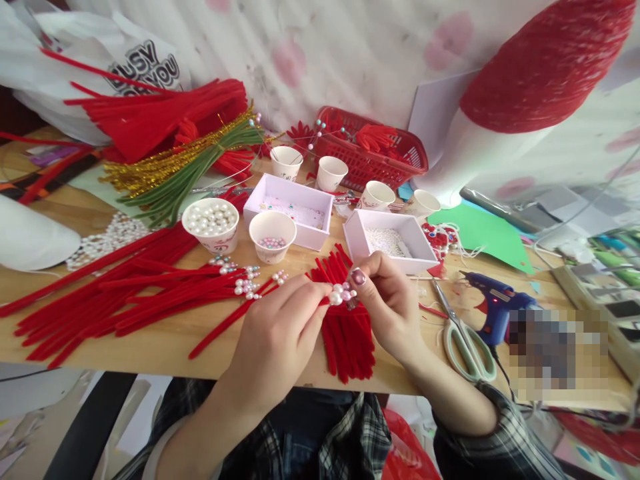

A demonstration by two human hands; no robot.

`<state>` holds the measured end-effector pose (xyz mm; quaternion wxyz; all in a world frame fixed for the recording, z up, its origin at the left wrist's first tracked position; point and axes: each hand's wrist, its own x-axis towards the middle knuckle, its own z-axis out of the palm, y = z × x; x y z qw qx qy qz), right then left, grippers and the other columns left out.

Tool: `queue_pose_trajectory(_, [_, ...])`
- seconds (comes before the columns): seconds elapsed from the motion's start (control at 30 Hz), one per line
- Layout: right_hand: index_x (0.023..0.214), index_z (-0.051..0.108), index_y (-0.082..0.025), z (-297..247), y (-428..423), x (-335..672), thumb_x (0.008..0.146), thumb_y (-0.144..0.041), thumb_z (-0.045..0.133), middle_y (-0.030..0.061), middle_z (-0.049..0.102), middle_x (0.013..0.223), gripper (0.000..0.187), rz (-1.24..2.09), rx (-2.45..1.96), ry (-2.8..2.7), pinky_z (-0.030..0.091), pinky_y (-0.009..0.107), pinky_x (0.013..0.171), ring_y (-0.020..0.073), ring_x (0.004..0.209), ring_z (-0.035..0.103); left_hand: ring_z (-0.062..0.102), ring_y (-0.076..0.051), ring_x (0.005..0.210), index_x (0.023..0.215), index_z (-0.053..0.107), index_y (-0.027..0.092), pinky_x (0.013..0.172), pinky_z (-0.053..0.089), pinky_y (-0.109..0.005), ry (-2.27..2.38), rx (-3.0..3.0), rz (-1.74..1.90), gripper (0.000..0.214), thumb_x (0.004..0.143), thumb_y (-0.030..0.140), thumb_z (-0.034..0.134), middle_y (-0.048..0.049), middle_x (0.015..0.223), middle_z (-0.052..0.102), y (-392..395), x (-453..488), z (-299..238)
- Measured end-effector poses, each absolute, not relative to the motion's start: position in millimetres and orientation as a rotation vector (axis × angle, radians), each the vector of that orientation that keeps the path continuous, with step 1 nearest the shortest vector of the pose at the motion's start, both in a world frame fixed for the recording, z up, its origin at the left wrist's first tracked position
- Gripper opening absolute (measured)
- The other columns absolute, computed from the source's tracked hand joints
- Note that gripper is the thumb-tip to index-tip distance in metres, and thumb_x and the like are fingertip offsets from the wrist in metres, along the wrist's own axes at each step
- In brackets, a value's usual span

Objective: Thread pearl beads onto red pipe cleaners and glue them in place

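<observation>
Left fingers point(316, 294): pinched around the near side of the bead cluster point(338, 294), where a scrap of red shows.
Right fingers point(381, 265): gripping its opposite side, thumb laid against the beads.
Cluster position: we find it raised between the hands, above the red stem bundle point(349, 347).
Handling: we judge that the left pinch should stay firm while the right fingers make small adjustments; a loose hold could let the beads slip or twist.
Beads: smooth, round, glossy, white and pale pink; we note mixed sizes.
Stems: straight, soft-looking, fuzzy red rods, gathered tightly near the middle and fanned at both ends.
Pearl cup point(220, 244): tapered, white, heaped with pearly spheres.
Scissors point(453, 316): metal blades, pale green looped handles, right of the hands.
Glue gun point(494, 312): blue, hard-shelled, lying on the wood-grained tabletop point(170, 344).
</observation>
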<state>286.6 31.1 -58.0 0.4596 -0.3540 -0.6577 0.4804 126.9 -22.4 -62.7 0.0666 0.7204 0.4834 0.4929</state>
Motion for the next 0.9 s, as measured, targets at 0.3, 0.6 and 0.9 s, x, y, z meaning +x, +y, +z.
queue_pose_trajectory(0.3, [0.079, 0.048, -0.022, -61.7, 28.7, 287.8, 0.101, -0.031, 0.051, -0.0048, 0.048, 0.068, 0.024, 1.128, -0.861, -1.695, 0.036, 0.026, 0.055, 0.0102, 0.058, 0.043, 0.067, -0.015, 0.071, 0.093, 0.066, 0.011, 0.07, 0.054, -0.024, 1.479, 2.249, 1.478, 0.018, 0.095, 0.006, 0.049, -0.0066, 0.079, 0.072, -21.2, 130.9, -66.4])
queue_pose_trajectory(0.6, [0.072, 0.044, -0.022, -60.5, 28.1, 293.9, 0.104, -0.034, 0.044, -0.0044, 0.045, 0.065, 0.034, 0.953, -0.907, -1.907, 0.034, 0.027, 0.054, 0.0103, 0.055, 0.041, 0.067, -0.015, 0.07, 0.1, 0.065, 0.011, 0.068, 0.055, -0.025, 1.458, 2.388, 1.496, 0.02, 0.098, 0.009, 0.046, -0.0063, 0.077, 0.072, -24.0, 126.4, -68.8])
queue_pose_trajectory(0.9, [0.061, 0.038, -0.021, -55.1, 29.4, 290.5, 0.101, -0.044, 0.045, -0.005, 0.038, 0.055, 0.047, 0.995, -0.923, -1.914, 0.028, 0.026, 0.046, 0.0094, 0.047, 0.036, 0.068, -0.016, 0.072, 0.102, 0.065, 0.011, 0.069, 0.055, -0.026, 1.389, 2.421, 1.502, 0.019, 0.097, 0.008, 0.048, -0.0066, 0.079, 0.072, -23.6, 123.6, -71.4])
